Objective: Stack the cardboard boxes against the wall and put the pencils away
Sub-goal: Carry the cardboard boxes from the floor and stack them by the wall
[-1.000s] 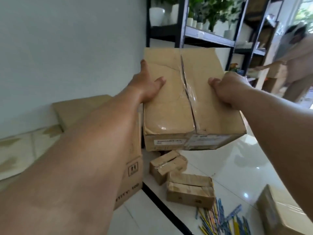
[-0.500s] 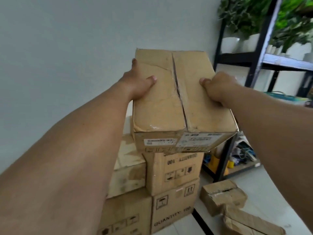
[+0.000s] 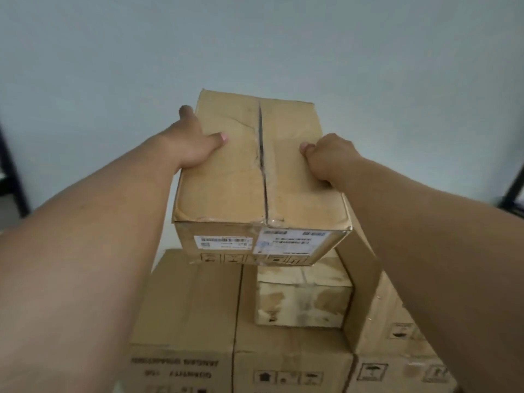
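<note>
I hold a taped cardboard box with two white labels on its near face, above a stack of boxes by the pale wall. My left hand grips its left side, thumb on top. My right hand grips its right side, thumb on top. Under it sits a smaller stained box on the wide bottom boxes. A taller box stands at the right of the stack. No pencils are in view.
The pale wall fills the upper half of the view. Dark shelf frames show at the far left edge and at the far right edge.
I have turned left to face the wall and the stack. The held box now hangs over the stack. The shelf, the floor boxes and the pencils have left the view.
</note>
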